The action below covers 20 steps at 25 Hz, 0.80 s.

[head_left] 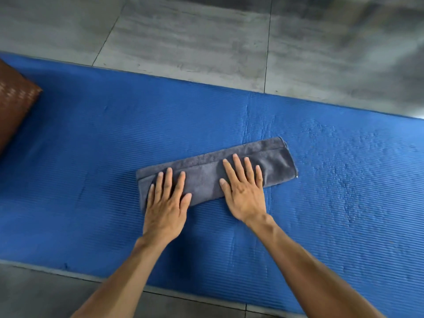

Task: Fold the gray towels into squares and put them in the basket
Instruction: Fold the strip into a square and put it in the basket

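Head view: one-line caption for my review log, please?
Both hands, left hand and right hand, press flat on a long-folded gray towel on a blue mat.

Both bare forearms reach forward from the lower edge and draw closer toward the hands. The left hand (166,203) lies palm down, fingers straight and slightly spread — no grip at all. The right hand (244,191) lies flat too, palm down, fingers fanned and thumb out to the side — set a little farther forward than the left.
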Motion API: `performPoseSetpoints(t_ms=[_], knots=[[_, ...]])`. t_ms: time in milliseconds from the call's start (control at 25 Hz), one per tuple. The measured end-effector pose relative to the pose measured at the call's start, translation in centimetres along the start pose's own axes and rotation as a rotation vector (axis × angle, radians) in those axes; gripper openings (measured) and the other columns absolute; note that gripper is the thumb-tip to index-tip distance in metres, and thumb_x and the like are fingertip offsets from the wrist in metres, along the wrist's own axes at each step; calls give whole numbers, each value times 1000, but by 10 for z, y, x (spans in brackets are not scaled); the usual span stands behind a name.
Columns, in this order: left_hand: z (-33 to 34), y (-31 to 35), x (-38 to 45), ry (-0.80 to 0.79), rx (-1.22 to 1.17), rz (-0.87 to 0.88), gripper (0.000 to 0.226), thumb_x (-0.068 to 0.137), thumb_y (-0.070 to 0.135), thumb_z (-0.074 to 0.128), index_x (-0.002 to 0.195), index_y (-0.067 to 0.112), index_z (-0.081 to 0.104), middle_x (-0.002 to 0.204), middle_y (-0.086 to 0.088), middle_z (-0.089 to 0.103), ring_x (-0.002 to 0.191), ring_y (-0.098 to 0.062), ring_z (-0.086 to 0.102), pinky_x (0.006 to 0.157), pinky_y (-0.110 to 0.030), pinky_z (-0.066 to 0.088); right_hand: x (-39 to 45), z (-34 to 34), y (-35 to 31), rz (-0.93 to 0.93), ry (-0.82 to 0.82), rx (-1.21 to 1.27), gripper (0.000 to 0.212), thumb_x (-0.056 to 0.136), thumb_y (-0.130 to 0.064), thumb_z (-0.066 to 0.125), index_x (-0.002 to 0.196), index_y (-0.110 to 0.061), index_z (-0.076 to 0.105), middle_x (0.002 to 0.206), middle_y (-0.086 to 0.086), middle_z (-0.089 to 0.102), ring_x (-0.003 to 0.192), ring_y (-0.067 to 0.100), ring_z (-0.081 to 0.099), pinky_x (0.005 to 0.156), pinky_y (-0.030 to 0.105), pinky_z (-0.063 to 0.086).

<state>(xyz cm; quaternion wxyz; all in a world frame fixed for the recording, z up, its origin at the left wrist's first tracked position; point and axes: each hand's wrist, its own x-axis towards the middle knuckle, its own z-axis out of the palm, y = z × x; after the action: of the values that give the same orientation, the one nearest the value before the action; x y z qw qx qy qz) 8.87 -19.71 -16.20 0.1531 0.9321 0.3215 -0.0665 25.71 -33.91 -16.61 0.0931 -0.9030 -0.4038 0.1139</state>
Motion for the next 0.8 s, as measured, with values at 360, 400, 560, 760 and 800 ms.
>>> performPoseSetpoints(t_ms=[360, 400, 560, 760, 800], knots=[[-40, -35, 46, -58, 47, -205, 57, 102, 38, 34, 154, 18, 21, 160, -2, 22, 147, -23, 17, 118, -53, 4, 24, -57, 98, 522, 131, 252, 67, 93, -47, 58, 148, -16, 33, 149, 10, 42, 132, 34, 43, 105, 48, 35], [-49, -41, 55, -53, 16, -191, 57, 99, 38, 45, 150, 16, 34, 151, -5, 37, 140, -27, 32, 117, -53, 15, 18, -62, 102, 601, 137, 384, 64, 89, -43, 65, 140, -13, 43, 134, 10, 55, 122, 33, 52, 98, 43, 41], [-76, -48, 68, -179, -216, -195, 40, 87, 33, 69, 120, 13, 62, 111, -3, 56, 108, -26, 53, 91, -39, 45, 10, -74, 108, 790, 87, 894, 21, 80, -27, 78, 86, -12, 64, 74, -1, 61, 79, 21, 57, 59, 28, 41], [-84, -38, 51, -312, -631, -357, 20, 80, 23, 78, 93, 20, 64, 92, -1, 71, 86, -19, 64, 72, -31, 47, 56, -119, 100, 586, 175, 1081, 27, 84, -17, 76, 82, -20, 50, 78, 1, 59, 65, 14, 57, 42, 21, 48], [-84, -34, 45, -347, -788, -361, 27, 75, 19, 80, 95, 20, 62, 91, -4, 72, 85, -20, 64, 72, -30, 47, 74, -133, 99, 564, 273, 1084, 24, 83, -16, 77, 89, -18, 53, 85, 3, 60, 68, 15, 59, 42, 21, 49]])
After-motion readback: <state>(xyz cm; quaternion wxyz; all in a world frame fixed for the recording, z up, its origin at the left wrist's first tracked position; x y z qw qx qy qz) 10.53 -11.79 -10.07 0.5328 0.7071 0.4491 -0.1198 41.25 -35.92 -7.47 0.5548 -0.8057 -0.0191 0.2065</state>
